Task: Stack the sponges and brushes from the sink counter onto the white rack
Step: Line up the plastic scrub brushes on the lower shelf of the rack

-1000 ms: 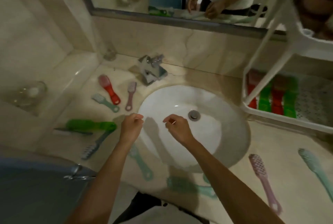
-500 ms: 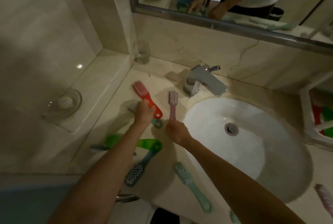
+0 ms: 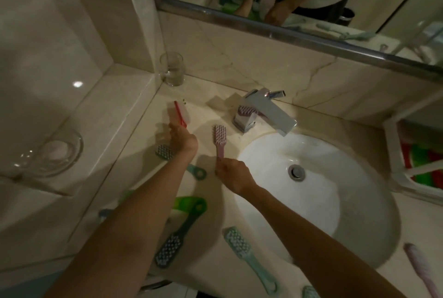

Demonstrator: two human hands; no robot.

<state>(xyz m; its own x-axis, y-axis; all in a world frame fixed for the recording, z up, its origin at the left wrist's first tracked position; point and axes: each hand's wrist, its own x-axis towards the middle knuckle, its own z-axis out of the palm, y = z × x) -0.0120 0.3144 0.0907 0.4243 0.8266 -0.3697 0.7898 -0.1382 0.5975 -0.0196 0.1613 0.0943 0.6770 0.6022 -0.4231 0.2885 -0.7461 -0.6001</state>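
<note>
My left hand (image 3: 181, 139) grips the handle of a red brush (image 3: 179, 113), which is lifted on its edge with the bristles turned sideways. My right hand (image 3: 231, 174) pinches the handle end of a pink brush (image 3: 219, 139) that lies on the counter left of the sink. A teal brush (image 3: 164, 152) lies partly under my left wrist. More brushes lie near the front edge: a dark blue one (image 3: 173, 242), a light green one (image 3: 247, 253) and a green one (image 3: 185, 203). The white rack (image 3: 393, 153) stands at the right edge with red and green brushes inside.
A chrome faucet (image 3: 262, 111) overhangs the white sink basin (image 3: 311, 199). A drinking glass (image 3: 171, 68) stands in the back corner. A glass dish (image 3: 51, 153) sits on the raised ledge at left. Another pink brush (image 3: 420, 266) lies at the far right.
The view swung left, away from the rack. Both hands left the basin and reached the counter's left side; the left took up the red brush and the right took hold of the pink brush's handle.
</note>
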